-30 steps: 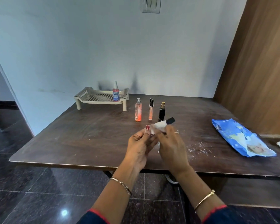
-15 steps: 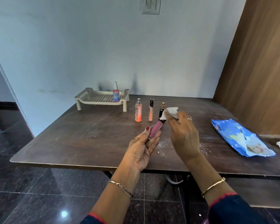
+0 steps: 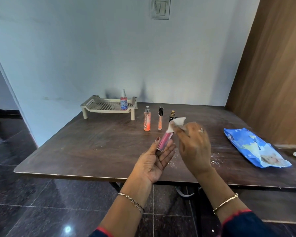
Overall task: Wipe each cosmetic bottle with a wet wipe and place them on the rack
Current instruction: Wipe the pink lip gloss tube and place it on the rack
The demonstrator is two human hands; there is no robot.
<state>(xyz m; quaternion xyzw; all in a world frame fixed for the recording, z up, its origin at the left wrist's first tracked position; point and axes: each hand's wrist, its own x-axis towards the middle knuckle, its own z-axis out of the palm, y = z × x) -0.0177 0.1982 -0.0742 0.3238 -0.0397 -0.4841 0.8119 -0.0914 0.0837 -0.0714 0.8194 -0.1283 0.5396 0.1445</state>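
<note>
While a pink lip-gloss tube is held tilted above the table between thumb and fingers of the left hand, a white wet wipe is pinched by the right hand at the tube's upper end. A pump bottle is found standing on the beige rack; an orange spray bottle, a black-capped tube and a gold-capped bottle are noted upright on the table just beside it.

dark wooden table, wall switch above, glossy tiled floor
</note>
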